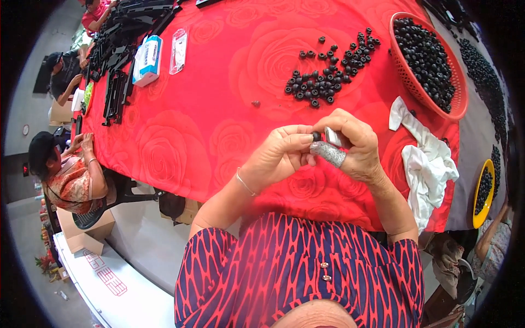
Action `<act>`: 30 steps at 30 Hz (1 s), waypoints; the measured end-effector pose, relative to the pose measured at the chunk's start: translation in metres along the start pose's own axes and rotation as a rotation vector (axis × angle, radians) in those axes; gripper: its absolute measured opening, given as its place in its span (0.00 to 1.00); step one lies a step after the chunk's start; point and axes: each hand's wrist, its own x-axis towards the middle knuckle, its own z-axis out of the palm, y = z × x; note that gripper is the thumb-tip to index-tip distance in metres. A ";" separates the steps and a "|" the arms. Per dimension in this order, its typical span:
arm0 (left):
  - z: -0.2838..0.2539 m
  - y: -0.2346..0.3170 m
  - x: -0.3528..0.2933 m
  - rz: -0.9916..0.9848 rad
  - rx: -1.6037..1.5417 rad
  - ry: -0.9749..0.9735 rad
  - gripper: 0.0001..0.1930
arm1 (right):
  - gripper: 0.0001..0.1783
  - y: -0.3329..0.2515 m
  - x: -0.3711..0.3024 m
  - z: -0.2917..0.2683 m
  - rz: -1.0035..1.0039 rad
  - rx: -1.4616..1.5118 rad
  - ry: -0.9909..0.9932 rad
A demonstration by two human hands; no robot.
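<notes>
A small black bead [316, 136] sits at the fingertips of the left hand [281, 150], pinched between thumb and forefinger, with the remaining fingers loosely curled beneath. It is held above the red tablecloth [219, 82], in front of the person's chest. The right hand [356, 145] grips a small flat silvery piece [331, 137] between its fingers and its thumb, which wears a glittery silver cover [328, 154]. The piece lies just to the right of the bead, its long axis running mostly away from the body and leaning a little left at the far end, so its left edge faces the bead. Whether the two touch cannot be told. The covered thumb tip points left, right up by the bead's near side. The bead looks round, with no clear long axis, and the left hand is the nearer. Loose beads [330, 100] lie beyond both hands; a red basket [404, 74] of more stands farther right, with a white cloth [429, 164] near the right forearm.
</notes>
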 end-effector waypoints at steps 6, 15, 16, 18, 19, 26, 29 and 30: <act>0.001 0.016 0.001 -0.077 0.156 -0.181 0.09 | 0.17 -0.008 0.004 -0.014 -0.128 -0.018 -0.108; -0.001 0.006 0.019 0.089 0.093 -0.179 0.10 | 0.26 0.001 0.001 -0.005 -0.385 -0.282 0.164; -0.001 0.006 0.020 0.099 0.091 -0.161 0.10 | 0.26 0.004 0.001 -0.003 -0.458 -0.354 0.199; -0.003 0.007 0.021 0.102 0.084 -0.138 0.10 | 0.26 0.008 0.001 -0.002 -0.492 -0.379 0.213; -0.006 0.009 0.020 0.081 0.104 -0.157 0.10 | 0.26 0.009 0.001 -0.002 -0.502 -0.398 0.196; -0.020 0.012 0.017 0.076 0.180 -0.175 0.11 | 0.24 0.021 -0.003 0.004 -0.562 -0.489 0.199; -0.017 0.009 0.016 0.090 0.162 -0.141 0.11 | 0.22 0.022 -0.005 0.003 -0.518 -0.469 0.184; -0.014 0.008 0.015 0.089 0.160 -0.138 0.11 | 0.22 0.016 -0.003 0.002 -0.516 -0.468 0.183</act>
